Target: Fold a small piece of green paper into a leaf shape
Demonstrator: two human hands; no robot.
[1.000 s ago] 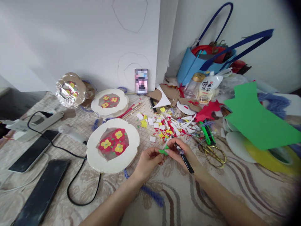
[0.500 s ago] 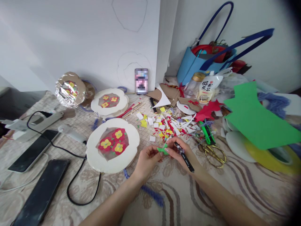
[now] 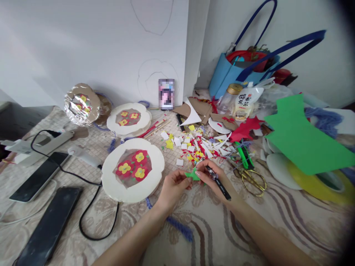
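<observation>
A small piece of green paper (image 3: 192, 175) is pinched in the fingers of my left hand (image 3: 174, 186). My right hand (image 3: 216, 177) grips a black pen (image 3: 221, 186), and its fingertips touch the right side of the same green piece. The pen's tip is hard to make out. Just left of my left hand lies a white scalloped disc (image 3: 112, 184) with red and yellow flowers at its centre. Beyond my hands, paper scraps (image 3: 206, 147) in white, yellow and red are scattered. Gold-handled scissors (image 3: 253, 183) lie to the right of my right hand.
A large green sheet (image 3: 305, 136) and a yellow tape roll (image 3: 307, 184) are at right. A blue bag (image 3: 217, 77) stands behind. A phone (image 3: 166, 94) leans on the white board. At left lie dark phones (image 3: 50, 225) and a black cable (image 3: 80, 221).
My right hand and the pen have shifted very slightly at the green paper. Both hands stay at the same spot, and the view has tilted a little.
</observation>
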